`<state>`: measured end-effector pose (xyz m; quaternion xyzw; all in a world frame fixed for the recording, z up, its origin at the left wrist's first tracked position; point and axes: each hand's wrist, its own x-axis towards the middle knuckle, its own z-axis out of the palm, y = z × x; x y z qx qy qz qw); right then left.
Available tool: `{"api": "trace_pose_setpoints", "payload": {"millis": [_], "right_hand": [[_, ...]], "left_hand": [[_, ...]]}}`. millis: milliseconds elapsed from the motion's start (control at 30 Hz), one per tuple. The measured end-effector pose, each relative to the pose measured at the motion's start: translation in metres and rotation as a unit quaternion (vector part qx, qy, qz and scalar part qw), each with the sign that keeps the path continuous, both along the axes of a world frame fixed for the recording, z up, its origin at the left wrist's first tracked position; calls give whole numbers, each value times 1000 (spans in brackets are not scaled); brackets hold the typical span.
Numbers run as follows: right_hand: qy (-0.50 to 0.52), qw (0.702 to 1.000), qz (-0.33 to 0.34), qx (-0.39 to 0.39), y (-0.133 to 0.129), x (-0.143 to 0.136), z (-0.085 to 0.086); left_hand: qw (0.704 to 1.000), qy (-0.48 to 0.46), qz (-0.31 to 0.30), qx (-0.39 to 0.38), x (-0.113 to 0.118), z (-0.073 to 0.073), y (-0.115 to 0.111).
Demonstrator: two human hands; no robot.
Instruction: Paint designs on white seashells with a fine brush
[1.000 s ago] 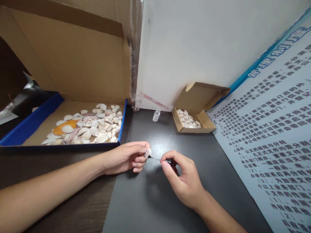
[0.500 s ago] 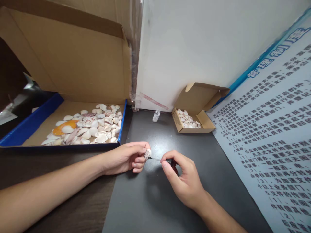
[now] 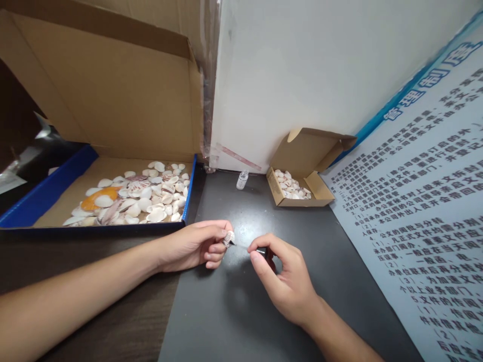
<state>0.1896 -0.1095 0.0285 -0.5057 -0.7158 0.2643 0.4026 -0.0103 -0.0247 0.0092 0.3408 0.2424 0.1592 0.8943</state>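
Between the thumb and fingers of my left hand (image 3: pixel 206 245) is a small speckled seashell (image 3: pixel 228 238). My right hand (image 3: pixel 283 274) pinches a small brush with a black cap (image 3: pixel 261 252) and a thin pale stem. The stem points left, and its dark tip is at the lower edge of the shell; whether it touches is too small to tell. Beyond both hands, a small clear bottle (image 3: pixel 242 180) with a printed label stands upright on the dark table mat (image 3: pixel 211 311).
A large blue-edged cardboard box (image 3: pixel 56 186) lies open at left, with many white shells (image 3: pixel 147 193) and an orange one (image 3: pixel 98 198) inside. Back right, a smaller open box (image 3: pixel 302 202) holds more white shells (image 3: pixel 290 185). A printed poster (image 3: pixel 426 201) rises along the right side.
The brush's black cap has turned slightly and shows more between my right fingers. Its tip has shifted a little at the shell. My left hand stays almost still.
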Motion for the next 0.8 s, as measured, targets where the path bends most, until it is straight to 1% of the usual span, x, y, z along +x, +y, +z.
{"api": "trace_pose_setpoints", "payload": {"millis": [133,433,800], "right_hand": [[-4,1000,-10,-7,0,0,0],[17,1000,-4,19,0,1,-2],[-4,1000,-5,-2,1,-1,0]], "left_hand": [[1000,-2,-3,3,0,0,0],[1000,0,-3,2,-1,0,0],[1000,0,0,2,0,0,-1]]}}
